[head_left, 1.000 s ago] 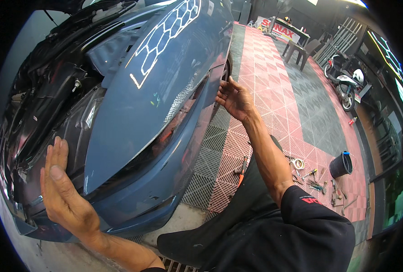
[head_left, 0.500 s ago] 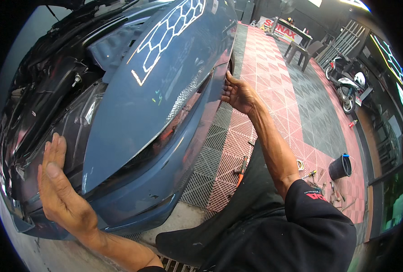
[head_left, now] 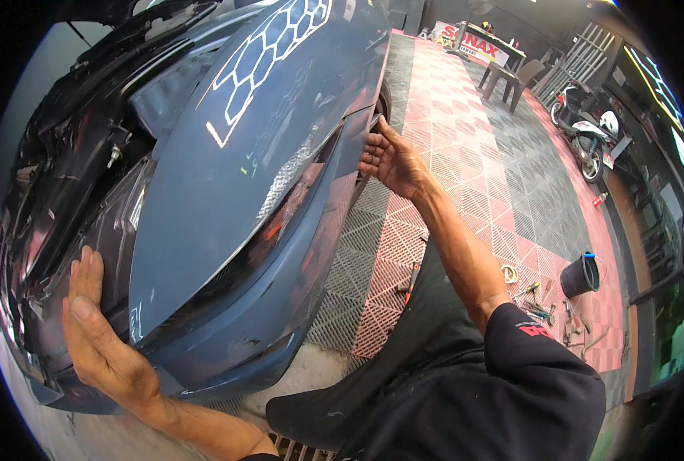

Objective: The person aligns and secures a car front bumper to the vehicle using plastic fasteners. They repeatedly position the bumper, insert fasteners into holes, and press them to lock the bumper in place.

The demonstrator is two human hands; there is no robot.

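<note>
A blue-grey car front fills the left half, its front bumper point(head_left: 273, 338) running below the fender panel point(head_left: 204, 207). Between the two is a long dark gap with some red showing inside. At the bumper's rear end, beside the wheel arch, my right hand point(head_left: 392, 163) is closed on the edge, fingers curled and thumb stretched upward. My left hand point(head_left: 104, 338) is open at the car's front, with straight fingers held together and pointing up. It is nearest the panel's pointed front tip and the bumper; whether the palm touches the car I cannot tell.
Hand tools point(head_left: 538, 307) and a tape roll point(head_left: 509, 273) lie on the red and grey tiled floor near a black bucket point(head_left: 580, 275). An orange-handled tool point(head_left: 411, 283) lies by my leg. Farther off stand a chair point(head_left: 511, 81) and a motorbike point(head_left: 592, 142).
The car sits slightly farther left in the picture. My right hand has shifted a little left with the bumper edge, and my left hand sits slightly lower.
</note>
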